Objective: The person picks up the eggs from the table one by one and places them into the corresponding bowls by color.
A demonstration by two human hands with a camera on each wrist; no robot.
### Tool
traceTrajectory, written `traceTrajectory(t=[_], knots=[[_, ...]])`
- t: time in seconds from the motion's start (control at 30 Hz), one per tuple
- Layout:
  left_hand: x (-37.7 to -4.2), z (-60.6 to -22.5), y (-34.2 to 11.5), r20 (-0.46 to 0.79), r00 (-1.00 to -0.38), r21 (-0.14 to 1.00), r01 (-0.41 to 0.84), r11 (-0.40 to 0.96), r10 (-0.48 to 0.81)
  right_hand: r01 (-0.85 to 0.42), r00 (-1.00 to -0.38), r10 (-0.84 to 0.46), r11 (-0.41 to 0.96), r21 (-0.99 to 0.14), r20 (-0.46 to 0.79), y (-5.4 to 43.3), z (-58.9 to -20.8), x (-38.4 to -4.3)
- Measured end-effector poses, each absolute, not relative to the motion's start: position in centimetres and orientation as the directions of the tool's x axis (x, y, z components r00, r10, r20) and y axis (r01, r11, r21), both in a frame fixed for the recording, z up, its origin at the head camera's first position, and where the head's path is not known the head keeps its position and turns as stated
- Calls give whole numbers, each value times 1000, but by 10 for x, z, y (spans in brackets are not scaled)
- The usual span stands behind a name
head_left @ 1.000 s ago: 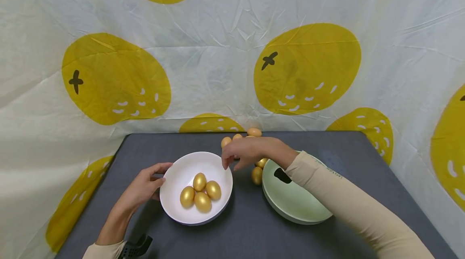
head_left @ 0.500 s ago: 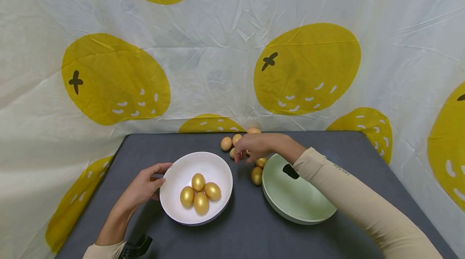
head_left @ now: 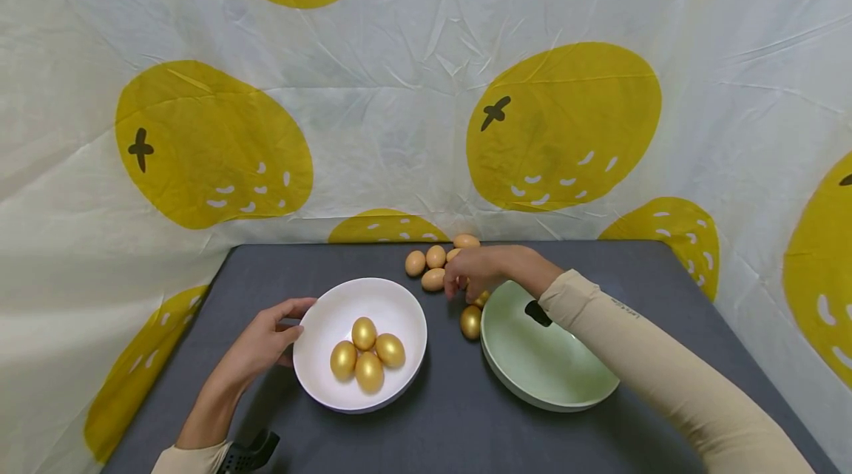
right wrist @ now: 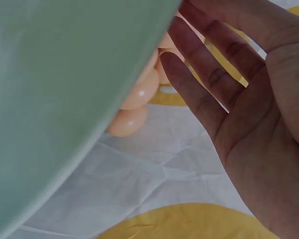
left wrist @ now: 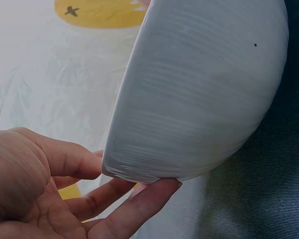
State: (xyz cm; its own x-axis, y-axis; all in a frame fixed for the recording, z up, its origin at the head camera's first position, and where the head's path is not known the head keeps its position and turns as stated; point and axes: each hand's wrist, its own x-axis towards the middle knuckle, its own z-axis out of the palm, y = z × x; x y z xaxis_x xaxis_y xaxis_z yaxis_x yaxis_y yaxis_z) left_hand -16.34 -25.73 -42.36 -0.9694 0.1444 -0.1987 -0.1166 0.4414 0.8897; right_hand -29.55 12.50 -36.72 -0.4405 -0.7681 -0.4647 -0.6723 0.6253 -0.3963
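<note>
My left hand rests its fingers against the outer left side of a white bowl; in the left wrist view the thumb meets the bowl's rim and fingertips touch its wall. Several golden eggs lie together inside. My right hand reaches over the far side of a green bowl, fingers bent downward among the eggs on the table. Beside that bowl is a golden egg, with another golden egg partly under the hand. In the right wrist view the fingers are fairly straight; the green bowl hides some tips.
Several light-brown eggs cluster at the back of the dark table, left of and behind my right hand. A white cloth printed with yellow fruit hangs behind the table. A dark band is on my left wrist.
My right hand has moved back and to the right, from the white bowl's rim to the eggs by the green bowl. The golden eggs in the white bowl shifted slightly. My left hand stayed.
</note>
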Motion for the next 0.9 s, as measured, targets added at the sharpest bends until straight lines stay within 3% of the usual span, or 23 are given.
traceTrajectory(t=[0.33,0.7,0.9], knots=[[-165,-426,-259,-195,-970,888,-113,447,144,-669,-445,-757,636,-384,-479,130,-377,-304],[-164,-426,-259,-187,-971,890,-103,444,149,-738,-466,-729,633,-234,-501,135,-383,-311],[-164,-426,-259,-190,-971,890,-107,443,147,-776,-447,-747,598,-202,-492,139,-386,-313]])
